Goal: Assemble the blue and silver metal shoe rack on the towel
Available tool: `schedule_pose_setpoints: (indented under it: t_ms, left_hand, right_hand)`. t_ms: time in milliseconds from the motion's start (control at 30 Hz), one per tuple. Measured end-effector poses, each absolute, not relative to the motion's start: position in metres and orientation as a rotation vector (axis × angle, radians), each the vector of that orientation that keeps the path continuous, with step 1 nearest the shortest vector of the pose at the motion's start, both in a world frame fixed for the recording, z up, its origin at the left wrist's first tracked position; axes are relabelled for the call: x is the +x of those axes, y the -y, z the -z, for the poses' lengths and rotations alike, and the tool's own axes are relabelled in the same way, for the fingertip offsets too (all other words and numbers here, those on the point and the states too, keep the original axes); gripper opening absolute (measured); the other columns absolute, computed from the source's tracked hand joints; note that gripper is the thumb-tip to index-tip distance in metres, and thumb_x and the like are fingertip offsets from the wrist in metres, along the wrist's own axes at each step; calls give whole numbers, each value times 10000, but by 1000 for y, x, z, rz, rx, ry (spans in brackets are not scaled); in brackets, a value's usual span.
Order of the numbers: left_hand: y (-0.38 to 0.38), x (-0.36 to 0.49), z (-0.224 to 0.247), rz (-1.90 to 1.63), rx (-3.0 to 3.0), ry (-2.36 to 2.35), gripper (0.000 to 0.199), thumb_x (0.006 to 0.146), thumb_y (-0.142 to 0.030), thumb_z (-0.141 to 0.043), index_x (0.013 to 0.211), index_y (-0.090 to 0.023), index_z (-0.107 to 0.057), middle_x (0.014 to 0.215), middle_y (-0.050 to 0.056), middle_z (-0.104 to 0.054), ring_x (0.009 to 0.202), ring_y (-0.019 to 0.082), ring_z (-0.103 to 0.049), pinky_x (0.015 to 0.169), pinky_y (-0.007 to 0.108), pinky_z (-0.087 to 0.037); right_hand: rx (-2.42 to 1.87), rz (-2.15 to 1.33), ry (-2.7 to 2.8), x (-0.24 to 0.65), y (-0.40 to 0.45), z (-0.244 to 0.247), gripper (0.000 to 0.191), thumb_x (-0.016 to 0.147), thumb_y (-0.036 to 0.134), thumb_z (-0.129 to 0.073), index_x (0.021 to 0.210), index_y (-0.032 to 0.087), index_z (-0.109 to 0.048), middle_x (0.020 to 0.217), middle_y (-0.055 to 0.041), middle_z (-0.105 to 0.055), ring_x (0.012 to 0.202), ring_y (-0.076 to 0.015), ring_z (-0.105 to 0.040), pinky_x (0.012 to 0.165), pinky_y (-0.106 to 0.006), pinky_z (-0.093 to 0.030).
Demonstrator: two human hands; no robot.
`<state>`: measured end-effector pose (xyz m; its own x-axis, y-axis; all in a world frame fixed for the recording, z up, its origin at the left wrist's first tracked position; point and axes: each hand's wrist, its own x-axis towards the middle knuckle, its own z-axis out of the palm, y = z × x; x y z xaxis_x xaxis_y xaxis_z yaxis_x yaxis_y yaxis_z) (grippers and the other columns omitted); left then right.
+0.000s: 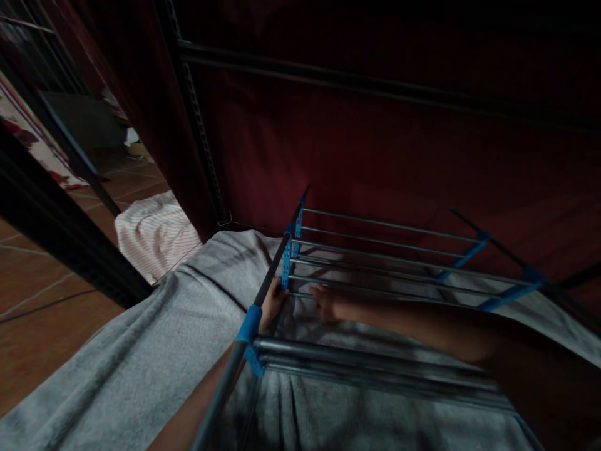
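Forearms reach forward from the bottom of the head view, both going in under the top rails of a metal drying rack [389, 263] with blue plastic joints. The left hand [272, 305] comes up from the lower middle, its arm partly hidden behind the rack's dark side bar [244, 344], and the fingers curl by that bar just below a blue bracket [286, 266]; whether they clench the bar or only rest against it, I cannot tell in this dim light. The right hand [328, 302] stretches in from the right, forearm long and nearly level, palm down and fingers loose, lying on a grey towel [154, 351] between the thin rails; it grasps nothing that I can see. That towel spreads wide beneath the rack and towards the tiled floor [51, 294]. Behind stands a dark red fabric wall [375, 144], and a striped cloth [153, 235] lies at left.
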<state>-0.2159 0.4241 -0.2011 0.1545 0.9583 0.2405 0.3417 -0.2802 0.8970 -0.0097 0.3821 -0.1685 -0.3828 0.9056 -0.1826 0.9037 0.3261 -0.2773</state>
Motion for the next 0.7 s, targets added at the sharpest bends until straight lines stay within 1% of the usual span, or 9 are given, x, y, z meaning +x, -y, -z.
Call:
schedule_pose_setpoints:
  t_ms: [100,167,233,333,500,600,700]
  left_hand:
    - [-406,-228,198,-1086,1746,-1218,233,710,-303,-585,910,-183,-597,882,51,-662,886,241,-604,851,383,-486]
    - [-394,-235,196,-1066,1764,-1221,217,728,-340,-570,884,-191,-593,848,42,-651,828,227,-602,811,370,-496]
    - [-385,-239,196,-1052,1788,-1238,211,744,-364,-557,870,-198,-593,825,35,-641,802,220,-599,789,361,-498]
    - [-378,-240,200,-1065,1789,-1282,220,750,-371,-546,880,-199,-588,842,39,-641,829,226,-603,808,369,-495]
    - [-377,-238,213,-1112,1734,-1293,257,748,-398,-543,910,-201,-572,886,42,-643,887,232,-603,845,381,-493]
    - [-377,-238,212,-1081,1744,-1274,249,748,-375,-561,931,-207,-577,879,33,-632,868,223,-595,851,382,-490]
    - [-374,-238,203,-1066,1764,-1234,235,728,-305,-593,946,-218,-593,930,41,-641,924,234,-580,895,392,-472]
  right_hand:
    - [-1764,-529,2586,-26,-380,168,261,798,161,-570,1054,127,-611,1063,-109,-623,949,-237,-587,803,-321,-458]
    - [-1734,-532,2617,-36,-375,166,189,824,165,-556,1000,136,-620,1001,-89,-638,888,-210,-591,756,-290,-451]
    - [-1679,-513,2677,-42,-371,163,163,831,144,-547,975,134,-622,968,-89,-643,843,-198,-590,720,-277,-442]
    - [-1597,-495,2770,-46,-369,160,154,804,98,-557,939,124,-626,926,-90,-646,790,-188,-587,676,-266,-434]
    - [-1582,-509,2759,-43,-369,162,209,770,86,-592,976,114,-614,957,-97,-645,789,-186,-580,656,-260,-433]
    - [-1570,-524,2714,-40,-369,165,176,852,140,-533,1015,125,-597,948,-79,-639,806,-176,-572,686,-260,-436]
    - [-1498,-550,2682,-40,-370,166,200,912,198,-480,1078,143,-578,991,-71,-625,880,-184,-566,757,-275,-439]
